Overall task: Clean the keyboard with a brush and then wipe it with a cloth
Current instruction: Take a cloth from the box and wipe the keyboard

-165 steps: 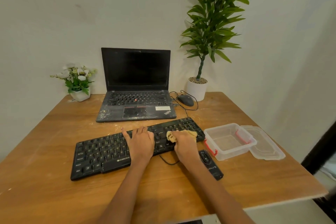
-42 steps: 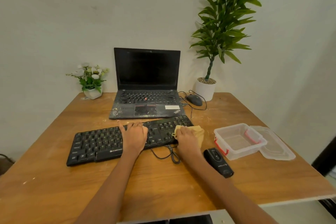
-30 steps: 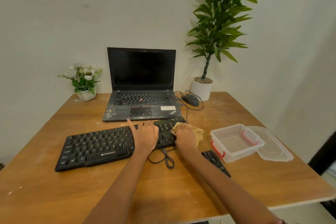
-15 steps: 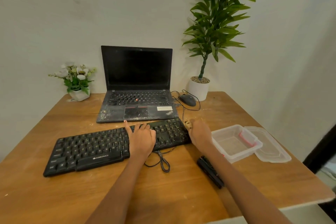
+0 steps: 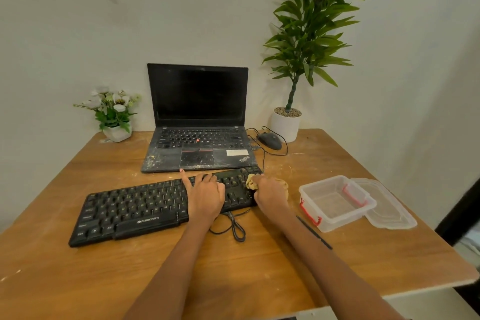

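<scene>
Your matte black keyboard [image 5: 145,206] lies slanted on the grainy wooden table [image 5: 78,280], and your left hand [image 5: 205,196] presses flat on its keys, fingers straight. Your right hand [image 5: 270,196] clutches the crumpled tan cloth [image 5: 251,182] at the keyboard's right end. Beyond sits a clear plastic box [image 5: 335,202]; your forearm hides most of a thin black object [image 5: 315,234], hard to identify.

Container [image 5: 335,202] just beside cloth [image 5: 251,182]

A small home or office desk corner: a wooden counter [image 5: 363,254] pushed against a plain pale wall carries an open laptop [image 5: 198,122]. Left of the laptop stands a little flower pot [image 5: 114,114], right of it a mouse [image 5: 269,141] and a tall potted plant [image 5: 298,60].
</scene>
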